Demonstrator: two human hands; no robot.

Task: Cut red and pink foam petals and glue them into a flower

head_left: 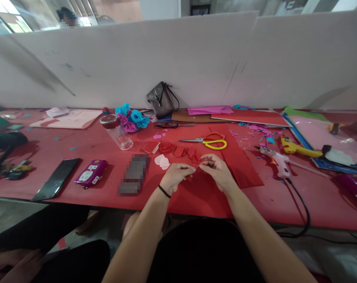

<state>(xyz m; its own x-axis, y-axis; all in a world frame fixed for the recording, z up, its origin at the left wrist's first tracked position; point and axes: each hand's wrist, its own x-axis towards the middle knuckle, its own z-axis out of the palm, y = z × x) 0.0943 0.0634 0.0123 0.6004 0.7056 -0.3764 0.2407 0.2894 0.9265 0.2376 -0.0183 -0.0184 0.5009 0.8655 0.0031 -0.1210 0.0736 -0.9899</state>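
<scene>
Over the red table front, my left hand wears a black band at the wrist and pinches with thumb and fingertips. Facing it, my right hand is closed in a pinch too. Between the fingertips is a small piece of red paper, mostly hidden and hard to tell from the red behind it. Just beyond lie red paper petals in a row. Pale pink paper cut-outs rest left of my left hand. Scissors with yellow and red handles lie open-bladed beyond my right hand.
Right of me lie a pink glue gun with its cord and a yellow glue gun. A clear jar, paper flowers and a dark pouch stand behind. Phone and purple case lie left; another person sits there.
</scene>
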